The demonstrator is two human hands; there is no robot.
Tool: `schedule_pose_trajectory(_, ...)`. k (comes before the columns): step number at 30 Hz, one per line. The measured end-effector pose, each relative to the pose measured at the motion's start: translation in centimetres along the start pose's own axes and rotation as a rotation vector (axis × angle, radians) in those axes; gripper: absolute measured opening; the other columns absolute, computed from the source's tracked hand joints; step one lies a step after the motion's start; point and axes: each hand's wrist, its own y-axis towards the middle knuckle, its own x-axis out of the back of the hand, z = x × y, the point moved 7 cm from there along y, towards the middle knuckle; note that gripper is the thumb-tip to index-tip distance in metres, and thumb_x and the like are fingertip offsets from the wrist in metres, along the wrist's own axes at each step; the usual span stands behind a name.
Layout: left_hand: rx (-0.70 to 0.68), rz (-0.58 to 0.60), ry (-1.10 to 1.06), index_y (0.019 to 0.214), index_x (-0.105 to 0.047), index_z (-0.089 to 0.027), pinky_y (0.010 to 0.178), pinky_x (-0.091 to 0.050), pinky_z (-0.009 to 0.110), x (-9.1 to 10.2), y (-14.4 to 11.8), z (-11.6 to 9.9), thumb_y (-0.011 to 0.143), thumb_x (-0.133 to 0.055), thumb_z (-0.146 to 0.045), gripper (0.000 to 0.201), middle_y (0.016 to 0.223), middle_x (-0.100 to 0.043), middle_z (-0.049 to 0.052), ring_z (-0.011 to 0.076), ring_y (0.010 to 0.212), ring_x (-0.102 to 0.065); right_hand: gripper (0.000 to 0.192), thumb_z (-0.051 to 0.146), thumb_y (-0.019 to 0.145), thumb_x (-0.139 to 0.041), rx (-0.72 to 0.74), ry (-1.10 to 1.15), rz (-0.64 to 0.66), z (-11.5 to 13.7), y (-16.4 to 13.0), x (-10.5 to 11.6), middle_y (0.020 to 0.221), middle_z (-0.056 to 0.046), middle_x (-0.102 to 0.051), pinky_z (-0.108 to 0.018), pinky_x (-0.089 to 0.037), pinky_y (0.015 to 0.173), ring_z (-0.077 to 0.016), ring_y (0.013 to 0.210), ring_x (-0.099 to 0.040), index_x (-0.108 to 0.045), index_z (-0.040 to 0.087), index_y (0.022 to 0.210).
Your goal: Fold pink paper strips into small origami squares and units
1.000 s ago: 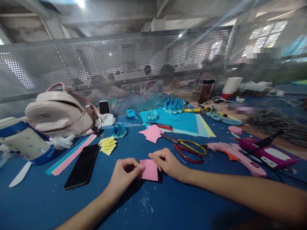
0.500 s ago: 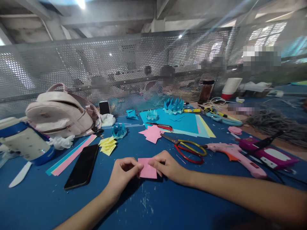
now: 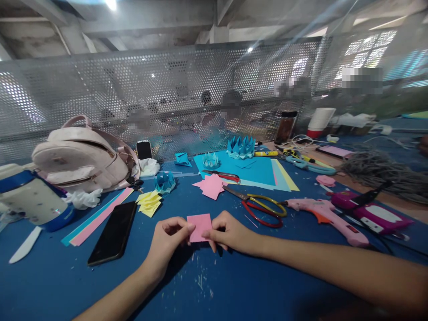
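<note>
A small square of pink paper (image 3: 199, 225) is held up over the blue table between my two hands. My left hand (image 3: 172, 236) pinches its left edge between thumb and fingers. At its lower right corner, my right hand (image 3: 230, 232) grips it with the thumb on top; the fingers behind are partly hidden. Just beyond lies a loose pile of pink paper squares (image 3: 213, 186). Scissors (image 3: 264, 205) with red and yellow handles rest to the right of it. A stack of yellow paper squares (image 3: 149, 203) sits to the left.
A black phone (image 3: 113, 232), paper strips (image 3: 100, 216) and a tumbler (image 3: 36, 196) are at left, before a backpack (image 3: 80, 154). Folded blue paper pieces (image 3: 240, 147) stand on coloured sheets (image 3: 264, 171). A pink glue gun (image 3: 329, 218) and purple device (image 3: 371, 214) lie right.
The pink square has risen slightly and shifted left. My right hand's thumb has slid from its upper right part to the lower right corner. My left hand keeps its pinch.
</note>
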Motion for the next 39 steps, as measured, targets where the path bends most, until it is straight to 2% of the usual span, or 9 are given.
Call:
schedule_pose_trajectory(4,0.005,0.011,-0.018,0.060,-0.066,-0.015,0.049,-0.035,0.020,0.0,0.1,0.0,0.074,-0.076,-0.045,0.035,0.048,-0.058,-0.001,0.0094,0.046,-0.047,0.061,0.063,0.085,-0.057,0.049,-0.029,-0.103,0.5,-0.1,0.6,0.038,0.003,-0.046,-0.018,-0.031,0.040,-0.0057,0.034,-0.041,-0.063,0.012,0.050)
schedule_pose_trajectory(10,-0.019,0.088,-0.038,0.057,-0.063,-0.015,0.048,-0.036,0.019,-0.3,0.3,-0.2,0.067,-0.079,-0.045,0.035,0.049,-0.059,-0.001,0.0098,0.047,-0.048,0.061,0.063,0.086,-0.056,0.021,0.042,0.024,0.0,-0.1,0.0,0.038,0.004,-0.045,-0.017,-0.029,0.038,-0.0046,0.032,-0.038,-0.064,0.011,0.054)
schedule_pose_trajectory(20,0.003,0.132,-0.027,0.059,-0.064,-0.014,0.048,-0.036,0.019,-0.8,0.2,-0.1,0.063,-0.081,-0.039,0.030,0.051,-0.061,0.000,0.0093,0.046,-0.047,0.061,0.060,0.091,-0.050,0.085,-0.023,0.072,0.5,-0.3,-0.5,0.041,0.002,-0.051,-0.016,-0.034,0.041,-0.0061,0.036,-0.044,-0.065,0.011,0.057)
schedule_pose_trajectory(28,0.011,0.124,-0.013,0.056,-0.063,-0.014,0.047,-0.035,0.019,-0.8,0.2,-0.3,0.066,-0.079,-0.037,0.030,0.050,-0.061,0.000,0.0092,0.045,-0.046,0.064,0.059,0.092,-0.048,0.203,-0.125,-0.021,1.3,-0.2,0.0,0.041,0.002,-0.048,-0.018,-0.037,0.050,-0.0066,0.040,-0.046,-0.060,0.013,0.050)
schedule_pose_trajectory(33,-0.001,0.108,-0.015,0.058,-0.064,-0.014,0.048,-0.035,0.019,-0.6,0.1,-0.2,0.073,-0.075,-0.042,0.034,0.050,-0.060,0.000,0.0094,0.047,-0.047,0.060,0.060,0.090,-0.052,0.080,-0.034,0.030,0.0,-0.1,-0.2,0.041,0.003,-0.048,-0.017,-0.032,0.041,-0.0059,0.035,-0.042,-0.065,0.011,0.056)
schedule_pose_trajectory(36,-0.008,0.088,-0.018,0.058,-0.064,-0.015,0.050,-0.035,0.019,-0.4,0.2,-0.2,0.076,-0.073,-0.044,0.036,0.049,-0.059,-0.001,0.0091,0.047,-0.046,0.058,0.060,0.087,-0.056,0.058,-0.024,0.054,-0.1,0.0,-0.3,0.043,0.001,-0.052,-0.016,-0.032,0.040,-0.0057,0.036,-0.043,-0.067,0.011,0.059)
schedule_pose_trajectory(39,-0.013,0.074,-0.018,0.057,-0.063,-0.014,0.050,-0.035,0.019,-0.3,0.1,-0.2,0.077,-0.073,-0.043,0.037,0.049,-0.058,-0.001,0.0087,0.048,-0.045,0.061,0.060,0.088,-0.055,0.038,-0.038,0.037,-0.1,0.1,-0.2,0.039,0.003,-0.047,-0.015,-0.031,0.039,-0.0049,0.033,-0.039,-0.067,0.011,0.055)
